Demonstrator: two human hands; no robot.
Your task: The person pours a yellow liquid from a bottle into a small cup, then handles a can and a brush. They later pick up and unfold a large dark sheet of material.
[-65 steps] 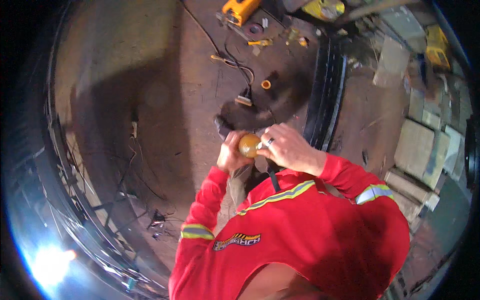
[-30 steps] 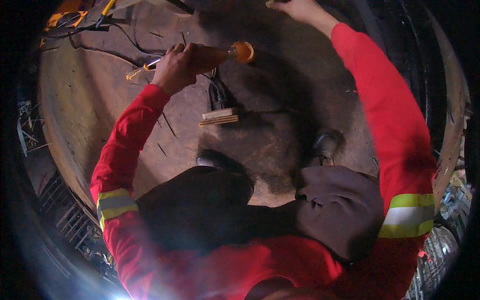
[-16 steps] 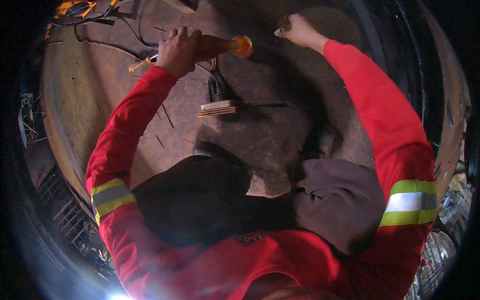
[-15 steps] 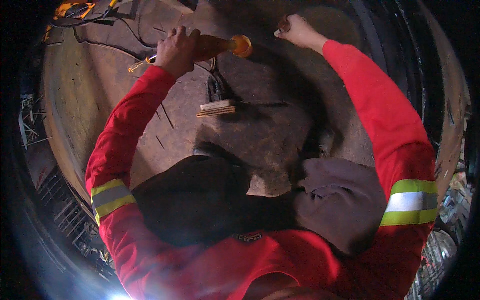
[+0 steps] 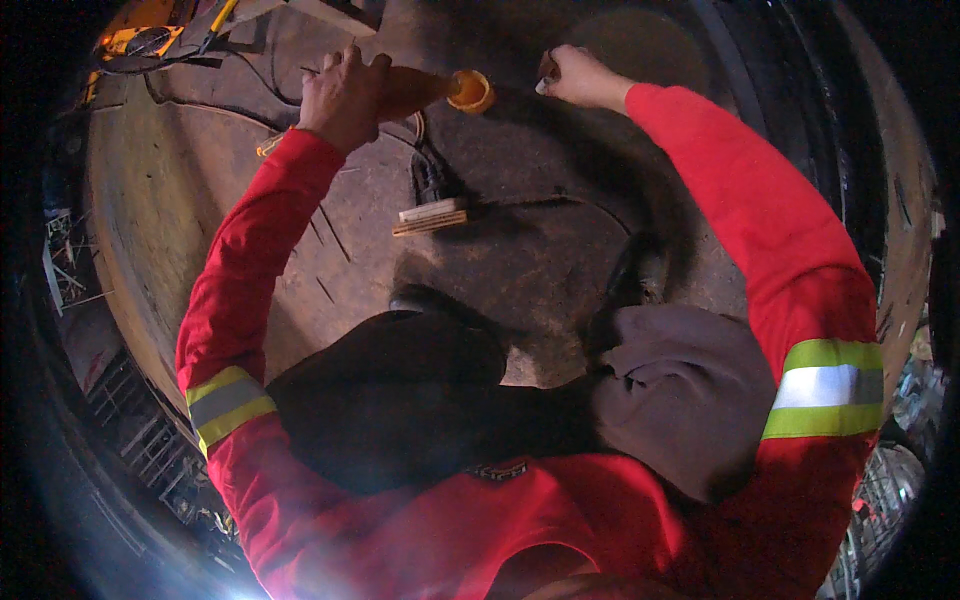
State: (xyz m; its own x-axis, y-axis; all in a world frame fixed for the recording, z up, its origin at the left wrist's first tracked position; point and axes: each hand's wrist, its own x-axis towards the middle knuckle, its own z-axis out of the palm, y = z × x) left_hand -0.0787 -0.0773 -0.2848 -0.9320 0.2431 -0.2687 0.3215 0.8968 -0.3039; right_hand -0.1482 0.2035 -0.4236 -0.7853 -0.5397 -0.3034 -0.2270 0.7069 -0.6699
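I am holding the orange-handled tool (image 5: 440, 90) clamped in my left hand (image 5: 340, 95), just above the small wooden block (image 5: 432, 215). My right hand (image 5: 580, 78) is pinching something small; steady wrists should help.

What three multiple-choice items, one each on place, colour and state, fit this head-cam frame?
1. Where is the small wooden block?
A. on the floor below the left hand
B. in the right hand
C. on the person's knee

2. What colour is the round end of the tool in the left hand?
A. blue
B. orange
C. white

3. How is the right hand?
A. flat and open on the floor
B. closed on a small pale object
C. gripping the tool

Key: 1 A, the block lies on the brown floor below that hand. 2 B, the end glows orange. 3 B, its fingers pinch a small pale object, too small to identify.
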